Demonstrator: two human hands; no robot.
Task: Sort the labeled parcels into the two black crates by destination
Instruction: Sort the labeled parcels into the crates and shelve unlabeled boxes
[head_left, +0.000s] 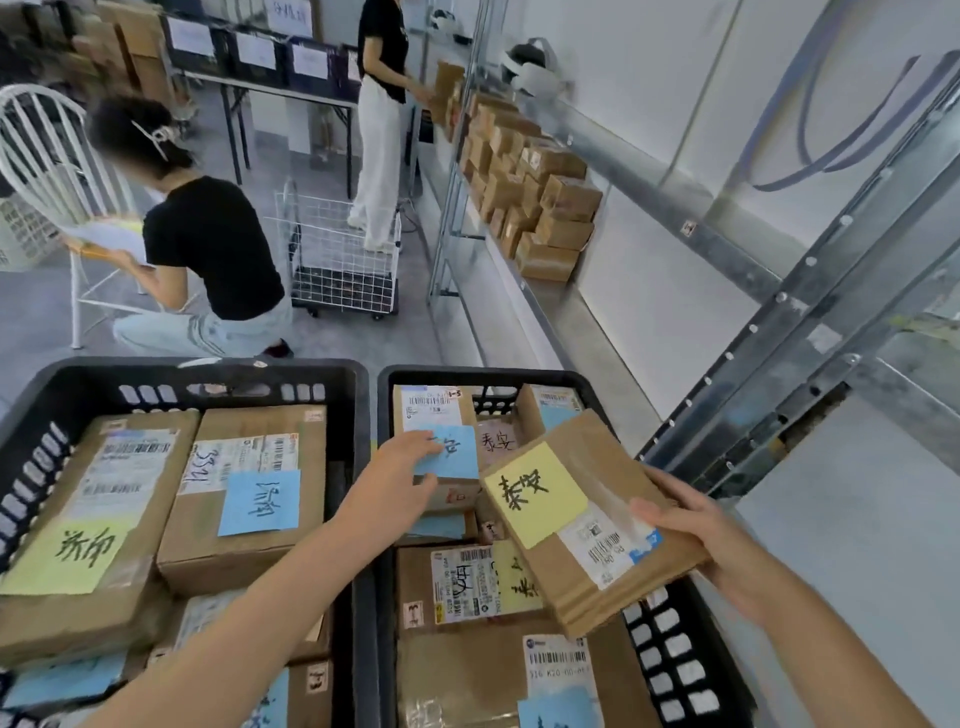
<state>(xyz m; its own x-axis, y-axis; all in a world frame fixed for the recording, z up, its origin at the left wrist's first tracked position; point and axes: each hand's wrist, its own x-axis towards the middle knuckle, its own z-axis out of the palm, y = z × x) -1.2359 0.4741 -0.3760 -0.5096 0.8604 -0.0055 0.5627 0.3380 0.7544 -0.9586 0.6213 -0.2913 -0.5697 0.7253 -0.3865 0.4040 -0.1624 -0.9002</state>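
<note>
Brown parcel (597, 499), yellow note (535, 493), seemingly taped

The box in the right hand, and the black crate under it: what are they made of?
The parcel held by the right hand looks like brown cardboard: matte, creased at the edges, with a shiny strip of clear tape. Its yellow note looks like paper. The black crate is probably hard plastic: smooth, slightly glossy, with moulded rows of vent holes.
</note>
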